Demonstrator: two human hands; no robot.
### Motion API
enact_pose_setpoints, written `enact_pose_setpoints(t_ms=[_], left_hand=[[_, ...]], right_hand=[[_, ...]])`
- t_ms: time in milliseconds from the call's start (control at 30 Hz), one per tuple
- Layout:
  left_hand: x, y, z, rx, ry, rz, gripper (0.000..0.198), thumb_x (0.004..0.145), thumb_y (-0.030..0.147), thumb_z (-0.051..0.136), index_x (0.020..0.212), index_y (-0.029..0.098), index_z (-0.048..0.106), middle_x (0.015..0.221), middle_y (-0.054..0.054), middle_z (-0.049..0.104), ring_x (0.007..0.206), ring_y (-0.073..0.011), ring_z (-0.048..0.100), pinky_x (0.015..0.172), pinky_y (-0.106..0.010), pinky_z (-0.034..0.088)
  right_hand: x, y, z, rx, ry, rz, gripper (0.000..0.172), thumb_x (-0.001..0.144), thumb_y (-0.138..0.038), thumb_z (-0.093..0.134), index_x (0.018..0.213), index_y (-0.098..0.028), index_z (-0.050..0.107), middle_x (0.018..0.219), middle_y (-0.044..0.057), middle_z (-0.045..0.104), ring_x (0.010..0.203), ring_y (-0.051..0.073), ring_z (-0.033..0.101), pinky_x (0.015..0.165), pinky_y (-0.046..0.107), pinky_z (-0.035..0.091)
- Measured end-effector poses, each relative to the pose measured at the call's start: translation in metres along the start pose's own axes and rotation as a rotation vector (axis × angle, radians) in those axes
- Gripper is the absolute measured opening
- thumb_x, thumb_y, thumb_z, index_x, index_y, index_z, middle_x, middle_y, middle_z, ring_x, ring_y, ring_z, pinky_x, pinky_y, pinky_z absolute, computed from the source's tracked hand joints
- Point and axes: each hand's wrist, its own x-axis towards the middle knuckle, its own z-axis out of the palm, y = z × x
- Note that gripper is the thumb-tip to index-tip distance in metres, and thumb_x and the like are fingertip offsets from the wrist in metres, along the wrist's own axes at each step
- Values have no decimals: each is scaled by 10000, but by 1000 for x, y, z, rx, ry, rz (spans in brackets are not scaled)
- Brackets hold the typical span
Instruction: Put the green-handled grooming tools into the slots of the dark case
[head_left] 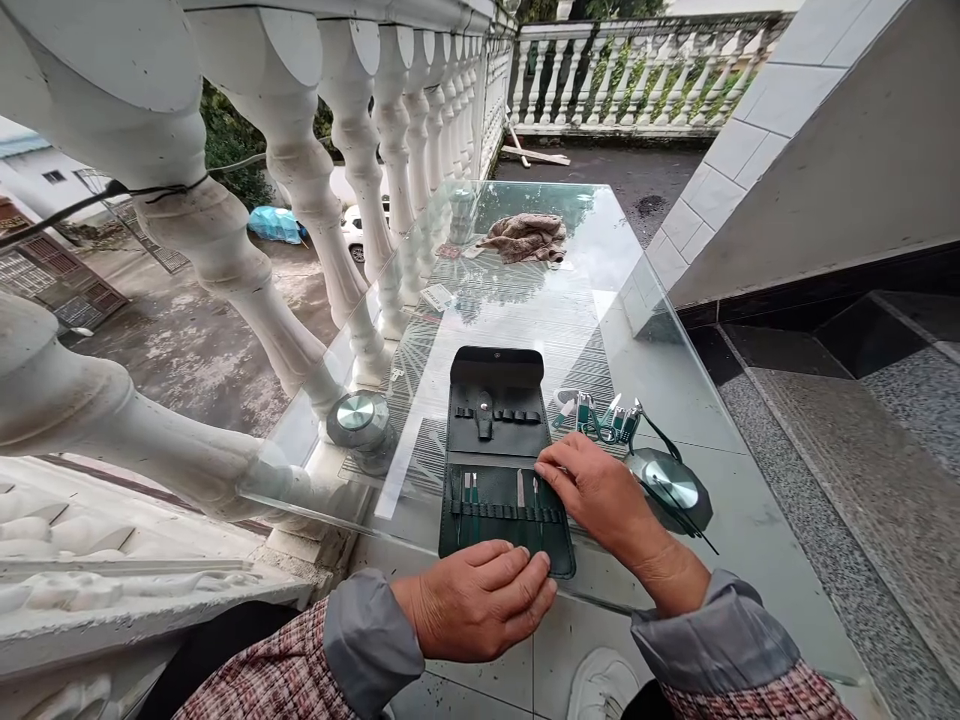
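Observation:
A dark green tool case lies unfolded on a glass table, with several slim tools held in its elastic loops. My left hand rests at the case's near edge, fingers together and curled over its lower corner. My right hand lies on the case's right side, fingertips pinching at a thin tool in the lower row of loops. Just right of the case lies a pile of loose green-handled metal tools, with scissors and clippers among them.
A crumpled brown cloth lies at the table's far end. Round metal table mounts show through the glass. A white balustrade runs along the left; a tiled wall stands right.

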Motion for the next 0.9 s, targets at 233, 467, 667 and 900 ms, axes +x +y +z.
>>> enact_pose_setpoints(t_ms=[233, 467, 667, 900], left_hand=[[-1, 1, 0, 6, -23, -5, 286, 911, 191, 435, 1133, 94, 587, 1194, -139, 581, 1024, -195, 568, 896, -328, 484], [0, 1, -2, 19, -23, -3, 289, 916, 199, 435, 1135, 94, 591, 1186, -127, 591, 1028, -202, 567, 899, -331, 488], [-1, 2, 0, 37, -45, -15, 310, 930, 213, 423, 1180, 99, 566, 1245, -136, 549, 1060, -197, 556, 931, -326, 476], [-1, 2, 2, 21, -40, -18, 319, 923, 199, 427, 1196, 96, 556, 1231, -120, 561, 1068, -208, 548, 937, -334, 471]], right_hand=[[-8, 0, -3, -70, -7, -98, 245, 898, -286, 399, 782, -202, 598, 796, 48, 557, 739, 162, 525, 652, 274, 393], [-14, 8, -18, 105, 200, -4, 201, 873, -314, 435, 913, -222, 609, 911, 64, 619, 851, 186, 574, 751, 300, 428], [-30, 52, -64, -9, 334, 411, 165, 766, -351, 503, 718, -230, 603, 747, 25, 627, 678, 176, 559, 623, 297, 395], [-61, 79, -58, -148, 3, 385, 150, 753, -329, 510, 667, -241, 596, 726, 4, 614, 626, 157, 530, 552, 273, 335]])
